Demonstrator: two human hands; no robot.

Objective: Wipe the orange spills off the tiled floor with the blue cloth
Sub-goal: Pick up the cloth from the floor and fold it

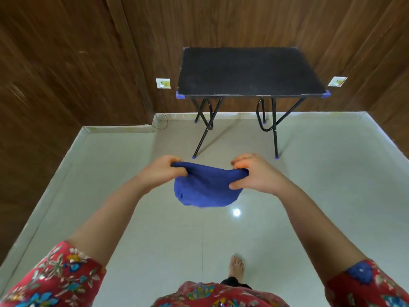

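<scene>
The blue cloth (205,189) hangs in the air in front of me, stretched between both hands above the pale tiled floor (309,196). My left hand (164,171) pinches its left top corner. My right hand (254,173) grips its right top edge. The cloth sags in a rounded fold below my fingers. No orange spill shows on the floor in this view.
A small black folding table (250,74) on thin metal legs stands ahead against the wood-panelled wall (66,63). Wall sockets (163,83) sit on either side of it. My bare foot (236,265) rests on the tiles below. A light reflection glints on the floor.
</scene>
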